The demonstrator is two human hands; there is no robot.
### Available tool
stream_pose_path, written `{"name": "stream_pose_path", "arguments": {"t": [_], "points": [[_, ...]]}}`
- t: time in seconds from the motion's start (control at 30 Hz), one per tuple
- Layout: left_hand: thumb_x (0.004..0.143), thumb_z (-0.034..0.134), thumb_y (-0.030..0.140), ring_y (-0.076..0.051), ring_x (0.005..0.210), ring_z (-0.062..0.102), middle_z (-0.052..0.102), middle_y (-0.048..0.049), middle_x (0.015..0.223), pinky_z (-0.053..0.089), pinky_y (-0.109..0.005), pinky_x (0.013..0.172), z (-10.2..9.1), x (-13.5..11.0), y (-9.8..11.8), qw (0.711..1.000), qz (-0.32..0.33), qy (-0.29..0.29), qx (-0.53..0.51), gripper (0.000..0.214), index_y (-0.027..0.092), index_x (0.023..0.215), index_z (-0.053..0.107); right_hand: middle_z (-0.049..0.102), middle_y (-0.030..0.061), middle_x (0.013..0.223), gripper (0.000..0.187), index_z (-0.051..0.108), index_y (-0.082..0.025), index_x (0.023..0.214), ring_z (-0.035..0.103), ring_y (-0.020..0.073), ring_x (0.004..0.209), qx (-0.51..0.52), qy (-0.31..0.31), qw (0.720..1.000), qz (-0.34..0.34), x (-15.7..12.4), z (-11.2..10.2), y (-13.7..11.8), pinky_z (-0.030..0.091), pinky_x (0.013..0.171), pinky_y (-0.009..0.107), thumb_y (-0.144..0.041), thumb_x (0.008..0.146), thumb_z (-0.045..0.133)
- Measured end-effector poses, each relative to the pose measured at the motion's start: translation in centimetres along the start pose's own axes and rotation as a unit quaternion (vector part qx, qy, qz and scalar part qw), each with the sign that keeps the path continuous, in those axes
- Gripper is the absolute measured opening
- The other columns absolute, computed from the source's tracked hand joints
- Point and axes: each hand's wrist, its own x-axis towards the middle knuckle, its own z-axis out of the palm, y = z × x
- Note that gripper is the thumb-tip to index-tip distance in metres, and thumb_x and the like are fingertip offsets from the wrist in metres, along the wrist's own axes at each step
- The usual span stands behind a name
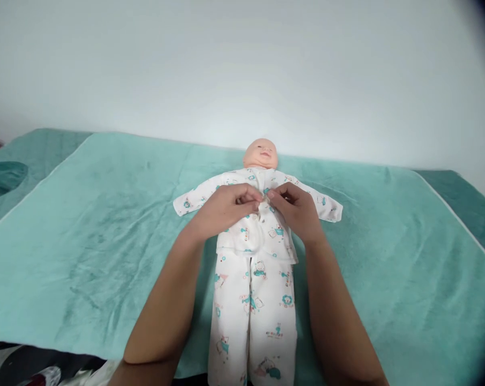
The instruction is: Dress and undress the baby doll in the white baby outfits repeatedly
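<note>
A baby doll (260, 153) lies on its back on a teal towel (105, 225), head toward the wall. It wears a white printed shirt (266, 236) and matching trousers (252, 316). My left hand (222, 209) and my right hand (296, 209) meet over the doll's chest. Both hands pinch the front edges of the shirt at its middle, fingertips almost touching. What lies between the fingertips is too small to make out beyond the cloth.
The towel covers a darker green padded table (467, 198) with a face hole (3, 177) at the far left. A plain white wall (242, 64) rises behind. Dark items show below the towel's near left edge (33, 370).
</note>
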Motion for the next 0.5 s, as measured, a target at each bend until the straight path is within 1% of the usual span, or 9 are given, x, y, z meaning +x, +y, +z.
{"name": "stream_pose_path", "arguments": {"t": [0.07,0.1,0.17,0.23,0.33,0.4,0.5], "points": [[0.085,0.061,0.033,-0.013,0.069,0.059,0.068,-0.0003,0.077,0.042,-0.022,0.059,-0.9,-0.7,0.6,0.998,-0.001,-0.048,0.029,0.015,0.022,0.087,0.071,0.049,-0.0031,0.06,0.037,0.051,-0.02,0.067,0.04,0.0108,0.057,-0.078,-0.068,0.995,-0.004,-0.7,-0.6,-1.3,0.031,0.054,0.027,-0.048,0.088,0.064],[0.086,0.061,0.033,-0.013,0.069,0.059,0.068,-0.0003,0.077,0.042,-0.022,0.058,-1.3,-1.0,0.7,0.997,0.0,-0.066,0.045,0.015,0.022,0.086,0.07,0.049,-0.003,0.06,0.037,0.05,-0.02,0.067,0.04,0.011,0.057,-0.122,-0.098,0.988,-0.01,-1.1,-0.9,-2.0,0.029,0.053,0.027,-0.047,0.088,0.065],[0.086,0.06,0.032,-0.013,0.068,0.059,0.067,0.0,0.076,0.041,-0.022,0.057,-1.8,-1.3,0.9,0.993,0.002,-0.095,0.069,0.014,0.023,0.084,0.07,0.052,-0.0023,0.067,0.029,0.05,-0.021,0.072,0.041,0.0116,0.059,-0.206,-0.129,0.97,-0.024,-1.9,-1.1,-3.3,0.028,0.054,0.027,-0.04,0.086,0.067],[0.087,0.058,0.032,-0.013,0.067,0.058,0.067,0.0,0.076,0.041,-0.023,0.057,-2.1,-1.2,0.8,0.99,0.007,-0.122,0.073,0.015,0.023,0.085,0.071,0.055,-0.0012,0.076,0.02,0.05,-0.022,0.079,0.044,0.0121,0.062,-0.271,-0.135,0.953,-0.029,-2.7,-0.9,-4.3,0.027,0.055,0.027,-0.032,0.084,0.068],[0.086,0.059,0.03,-0.014,0.066,0.057,0.067,-0.0002,0.075,0.039,-0.023,0.056,-2.0,-1.0,0.6,0.984,0.017,-0.155,0.09,0.014,0.024,0.085,0.071,0.057,0.0005,0.084,0.018,0.049,-0.023,0.084,0.045,0.0129,0.063,-0.338,-0.133,0.931,-0.017,-3.3,-0.1,-5.1,0.025,0.055,0.027,-0.027,0.082,0.066],[0.084,0.06,0.027,-0.014,0.065,0.055,0.065,0.0002,0.072,0.037,-0.024,0.055,-1.8,-0.9,0.5,0.981,0.027,-0.147,0.123,0.011,0.023,0.078,0.069,0.057,0.0016,0.084,0.017,0.048,-0.022,0.083,0.044,0.0134,0.063,-0.372,-0.115,0.921,-0.005,-3.3,0.6,-5.0,0.023,0.054,0.028,-0.025,0.082,0.064],[0.084,0.057,0.022,-0.015,0.066,0.055,0.064,0.0001,0.071,0.037,-0.025,0.058,-1.5,-1.0,0.7,0.978,0.053,-0.11,0.167,0.013,0.023,0.075,0.067,0.056,0.002,0.08,0.015,0.046,-0.022,0.08,0.042,0.0136,0.062,-0.386,-0.099,0.917,0.002,-2.9,1.3,-4.6,0.021,0.054,0.029,-0.024,0.083,0.06]]}}
